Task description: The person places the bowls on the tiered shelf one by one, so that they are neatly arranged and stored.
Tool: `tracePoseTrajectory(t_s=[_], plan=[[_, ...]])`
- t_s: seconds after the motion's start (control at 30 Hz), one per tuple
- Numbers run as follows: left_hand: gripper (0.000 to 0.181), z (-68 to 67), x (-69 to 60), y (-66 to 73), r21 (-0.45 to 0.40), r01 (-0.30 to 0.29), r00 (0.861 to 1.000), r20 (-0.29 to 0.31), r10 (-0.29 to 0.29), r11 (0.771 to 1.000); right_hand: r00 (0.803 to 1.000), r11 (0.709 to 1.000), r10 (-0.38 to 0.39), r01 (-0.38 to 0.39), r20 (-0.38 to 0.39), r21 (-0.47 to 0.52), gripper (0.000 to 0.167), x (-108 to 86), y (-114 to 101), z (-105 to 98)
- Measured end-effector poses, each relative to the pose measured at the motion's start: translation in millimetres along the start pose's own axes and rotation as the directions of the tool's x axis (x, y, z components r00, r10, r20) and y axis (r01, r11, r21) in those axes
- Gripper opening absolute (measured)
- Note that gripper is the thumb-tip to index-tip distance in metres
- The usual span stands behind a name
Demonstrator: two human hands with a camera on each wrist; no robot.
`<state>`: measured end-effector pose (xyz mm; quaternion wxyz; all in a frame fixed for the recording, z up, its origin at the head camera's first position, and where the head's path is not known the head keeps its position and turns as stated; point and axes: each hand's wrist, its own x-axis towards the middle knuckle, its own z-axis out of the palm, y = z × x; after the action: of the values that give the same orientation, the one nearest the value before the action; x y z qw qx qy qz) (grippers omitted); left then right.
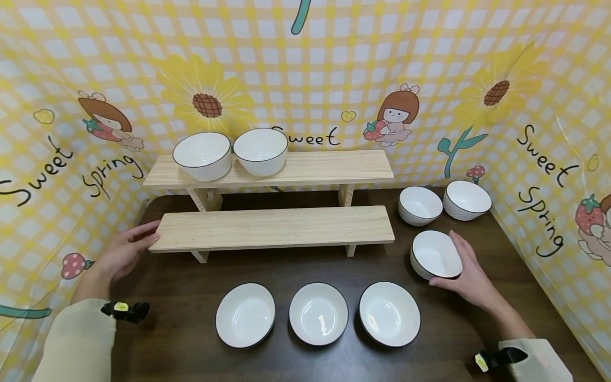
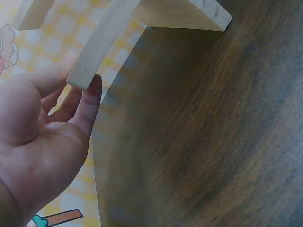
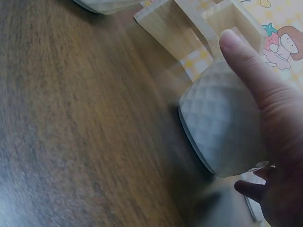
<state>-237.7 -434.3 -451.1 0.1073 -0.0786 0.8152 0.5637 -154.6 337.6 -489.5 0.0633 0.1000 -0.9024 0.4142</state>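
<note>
Clock: head view centre as hub, 12 at the far side.
Right hand (image 1: 470, 276): 4 o'clock. Thumb near side, fingers far side, pinching the wall of the held bowl (image 1: 436, 253) between them.
Bowl in grip: 4 o'clock, just off the right end of the lower board (image 1: 272, 228). White, dark rim, quilted outer wall, mouth up. Cannot tell if its base touches the table (image 1: 176, 313).
Left hand (image 1: 126, 249): between 8 and 9. Pinching the left end of the lower board, thumb on the upper face, fingers beneath.
Boards: pale wood. Lower board just off hub toward 7; upper board (image 1: 329, 164) at 12, behind it and higher.
Upper board load: left shelf bowl (image 1: 202, 159) and right shelf bowl (image 1: 261, 156), side by side toward 10, mouths up.
Back-right pair: inner bowl (image 1: 420, 207) and outer bowl (image 1: 467, 201), both near 3, beyond the held bowl, on the table.
Front row: left front bowl (image 1: 245, 315) at 7, middle front bowl (image 1: 319, 314) at 6, right front bowl (image 1: 390, 314) at 5. Spaced apart, mouths up, on dark wood grain.
Backdrop (image 1: 329, 63): yellow-white check cloth, sunflowers, "Sweet Spring" lettering.
</note>
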Motion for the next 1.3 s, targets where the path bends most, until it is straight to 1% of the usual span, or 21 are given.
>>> tracePoseTrajectory(t_s=[0.07, 0.27, 0.37, 0.5, 0.67, 0.8, 0.93, 1.03, 1.1, 1.23, 1.3], plan=[[0.069, -0.4, 0.2, -1.2, -0.012, 0.004, 1.0, -0.002, -0.004, 1.0, 1.0, 1.0, 0.015, -0.015, -0.007, -0.004, 0.128, 0.6, -0.1, 1.1], [0.069, -1.0, -0.2, -2.5, -0.005, 0.021, 1.0, -0.003, -0.021, 1.0, 0.997, 0.996, 0.076, -0.077, -0.024, -0.041, 0.131, 2.3, 0.1, 4.2], [0.071, -0.8, 0.0, -1.9, -0.001, 0.013, 1.0, -0.002, -0.013, 1.0, 0.995, 0.993, 0.091, -0.094, -0.044, -0.066, 0.129, 2.4, -0.4, 5.6], [0.073, 0.5, 0.9, -0.6, 0.005, 0.008, 1.0, -0.006, -0.008, 1.0, 0.993, 0.992, 0.099, -0.104, -0.065, -0.074, 0.125, 2.0, -1.8, 6.9], [0.074, 1.3, 0.6, -1.4, 0.017, 0.023, 1.0, -0.009, -0.022, 1.0, 0.992, 0.991, 0.102, -0.108, -0.079, -0.083, 0.123, 1.9, -1.5, 8.4], [0.074, 1.0, 0.1, -2.5, 0.026, 0.023, 1.0, -0.002, -0.023, 0.999, 0.991, 0.991, 0.096, -0.104, -0.09, -0.085, 0.122, 1.6, -0.8, 9.5], [0.074, 0.7, 0.7, -2.8, 0.036, 0.031, 1.0, 0.002, -0.031, 0.999, 0.991, 0.991, 0.1, -0.108, -0.092, -0.081, 0.12, 1.9, -0.7, 9.0], [0.074, 0.2, 1.7, -2.8, 0.027, 0.034, 0.999, 0.006, -0.034, 0.999, 0.99, 0.99, 0.109, -0.116, -0.087, -0.079, 0.12, 2.5, -1.0, 8.4], [0.074, -0.4, 2.3, -3.2, 0.021, 0.022, 1.0, 0.015, -0.023, 1.0, 0.99, 0.989, 0.116, -0.123, -0.083, -0.08, 0.12, 2.4, -2.1, 8.1], [0.07, -1.6, 3.0, -4.1, -0.034, -0.003, 1.0, 0.028, 0.004, 0.999, 0.989, 0.988, 0.128, -0.134, -0.077, -0.077, 0.12, 1.2, -3.9, 8.1], [0.069, -2.0, 3.3, -4.8, -0.046, -0.015, 0.999, 0.033, 0.017, 0.999, 0.989, 0.988, 0.128, -0.134, -0.078, -0.074, 0.12, 0.5, -4.3, 8.2]])
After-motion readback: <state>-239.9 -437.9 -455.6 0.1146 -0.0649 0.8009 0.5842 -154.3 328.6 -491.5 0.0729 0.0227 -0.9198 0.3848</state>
